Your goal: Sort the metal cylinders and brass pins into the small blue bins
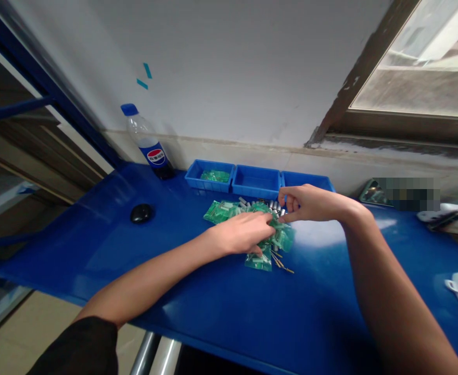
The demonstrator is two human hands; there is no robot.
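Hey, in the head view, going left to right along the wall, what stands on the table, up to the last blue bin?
Soda bottle, left blue bin holding green packets, middle blue bin, right blue bin.

Single cam worn on the person's head, over the near side of the blue table (198,304), facing forward and down. Close range but wide: wall (232,78) up top, floor (37,328) lower left.

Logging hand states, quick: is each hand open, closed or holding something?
Left hand: over the green packets; whether it grips one cannot be told.
Right hand: partly curled near them; holding anything cannot be told.
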